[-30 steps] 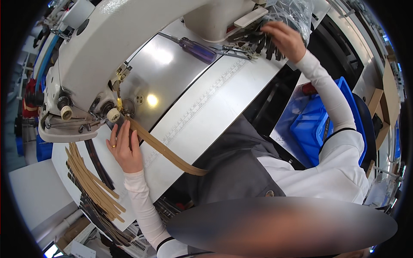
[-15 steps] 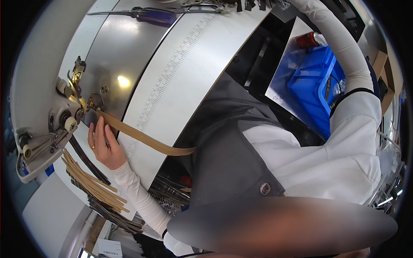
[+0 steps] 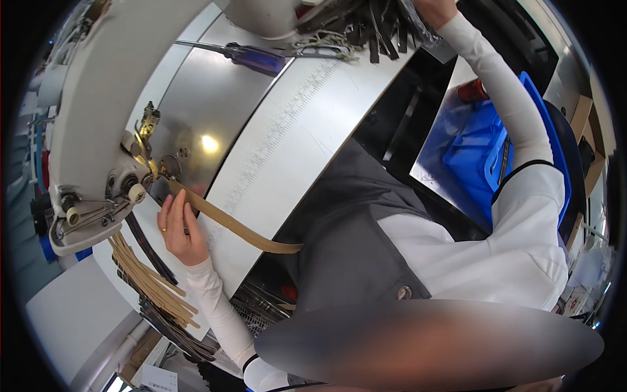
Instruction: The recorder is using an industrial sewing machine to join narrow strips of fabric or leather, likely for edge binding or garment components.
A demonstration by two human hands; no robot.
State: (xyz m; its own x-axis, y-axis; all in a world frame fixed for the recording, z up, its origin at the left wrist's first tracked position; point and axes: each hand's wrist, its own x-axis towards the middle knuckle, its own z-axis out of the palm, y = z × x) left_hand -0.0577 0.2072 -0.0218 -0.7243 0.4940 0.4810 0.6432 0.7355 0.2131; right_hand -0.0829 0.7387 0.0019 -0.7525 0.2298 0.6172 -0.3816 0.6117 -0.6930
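Two hands: we have our left hand in full view, while our right hand is cut off by the top edge.
Left fingers: stretched out side by side, thumb a little apart, tips resting against the tan strip rather than closed round it.
Right fingers: lost past the edge, near the dark strips; we cannot tell how far they are spread or whether they hold anything.
Tan strip: runs from the needle end of the sewing machine over the white table to our grey apron; the needle itself we cannot make out.
Blurred oval: covers whatever lies behind it along the lower edge.
Blue bin: partly behind our right sleeve; a slim dark thing shows inside, the rest covered.
Mesh basket: below the table edge, with dark lengths in or over it, too shadowed for us to say which.
Half a second's difference: our right hand was wholly out of view and the red cylinder stood clear; now part of the hand shows and the sleeve overlaps the cylinder.
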